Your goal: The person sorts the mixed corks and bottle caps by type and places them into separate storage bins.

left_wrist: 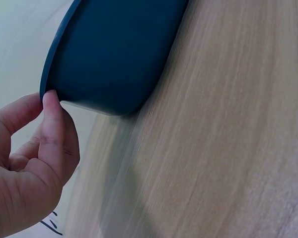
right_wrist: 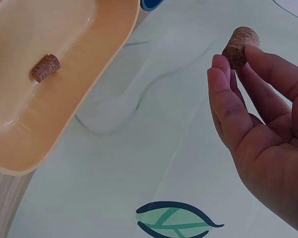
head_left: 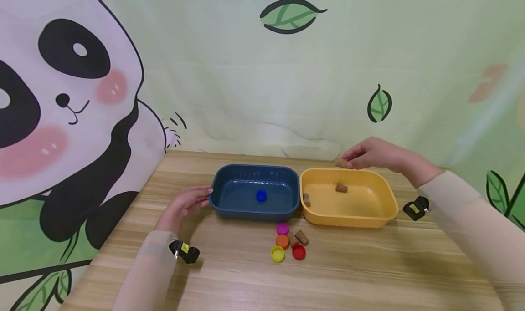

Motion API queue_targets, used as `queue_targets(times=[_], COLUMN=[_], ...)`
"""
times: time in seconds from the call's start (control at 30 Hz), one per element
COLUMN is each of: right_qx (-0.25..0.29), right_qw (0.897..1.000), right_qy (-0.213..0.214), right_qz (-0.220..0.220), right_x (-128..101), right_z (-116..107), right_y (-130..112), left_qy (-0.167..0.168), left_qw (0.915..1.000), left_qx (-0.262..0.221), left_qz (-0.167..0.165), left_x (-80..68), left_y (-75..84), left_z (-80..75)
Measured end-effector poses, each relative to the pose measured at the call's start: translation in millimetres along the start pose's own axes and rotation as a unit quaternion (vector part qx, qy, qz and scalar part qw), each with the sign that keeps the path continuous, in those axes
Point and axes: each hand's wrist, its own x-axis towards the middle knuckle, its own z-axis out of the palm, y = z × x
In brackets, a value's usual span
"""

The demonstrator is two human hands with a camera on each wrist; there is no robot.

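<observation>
the right hand (right_wrist: 258, 129) pinches a rough, tapered cork (right_wrist: 239, 45) at its fingertips above the glossy yellow plastic tub's (head_left: 385, 211) far rim. the left hand (head_left: 184, 204), fingers loosely curled, touches the smooth navy tub's (head_left: 221, 206) rim; its palm is hidden.

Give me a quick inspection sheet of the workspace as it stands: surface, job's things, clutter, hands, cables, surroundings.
Surface: wooden table, light grain, no spills seen.
Job's things: yellow tub holds two corks; blue tub holds one blue bottle cap. In front of the tubs lie four bottle caps (magenta, orange, yellow, red) and two loose corks.
Clutter: nothing seen.
Hands: left hand touches the blue tub's left rim with its fingertips; right hand pinches a cork above the yellow tub's far edge.
Cables: nothing seen; a small black camera on each wrist.
Surroundings: panda-and-leaf backdrop behind and to the left of the table.
</observation>
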Motion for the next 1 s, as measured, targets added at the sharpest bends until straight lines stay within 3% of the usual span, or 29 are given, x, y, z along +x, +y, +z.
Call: queue_targets(times=[1.0], right_qx=[0.003], right_qw=[0.998], right_qy=[-0.063], right_qz=[-0.002], right_x=[51], right_z=[10], right_y=[30], left_qy=[0.007], left_qw=[1.0000], left_qx=[-0.003], left_qz=[-0.002], left_x=[0.5], left_y=[-0.1], left_z=[-0.2])
